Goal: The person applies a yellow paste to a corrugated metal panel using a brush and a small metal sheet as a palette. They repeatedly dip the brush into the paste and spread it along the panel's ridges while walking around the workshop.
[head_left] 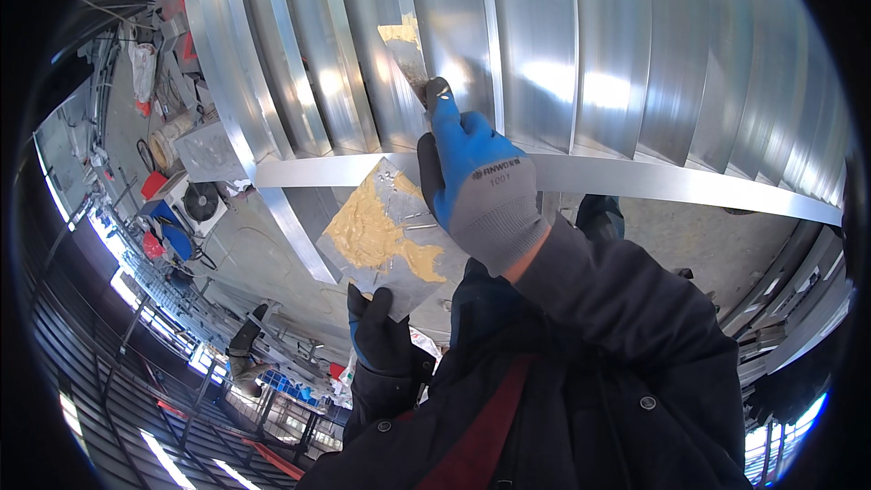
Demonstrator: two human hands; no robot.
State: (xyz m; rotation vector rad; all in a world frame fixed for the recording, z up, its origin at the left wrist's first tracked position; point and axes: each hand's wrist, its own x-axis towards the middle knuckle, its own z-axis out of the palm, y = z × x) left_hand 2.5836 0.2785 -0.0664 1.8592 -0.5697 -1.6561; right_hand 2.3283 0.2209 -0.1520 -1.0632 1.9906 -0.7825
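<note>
Nearest the person, below the ribbed metal wall (581, 54), the left hand (381, 336) in a dark glove holds a flat metal plate (386, 227) by its lower corner; its fingers are closed on that corner, thumb on top, the rest hidden beneath; the plate tilts up toward the wall and carries a spread of yellow-tan putty (367, 231) across its middle and left side; the plate looks thin, stiff and light, though its edges may be sharp and the putty makes it unbalanced and messy, so the clean bottom corner is judged the sound place to grip it.

Just beside the plate and closer to the wall, the right hand (476, 191) in a blue and grey glove is wrapped shut around the handle of a putty knife (410, 54); the forefinger stretches up along the handle toward the blade; the blade lies flat against a rib of the wall, with a dab of putty near its top; the blade is probably thin and springy, best steered from the handle with a finger pressing near its root.

The wall itself is shiny, smooth and rigid; a flat metal rail (653, 180) runs along its lower edge.
</note>
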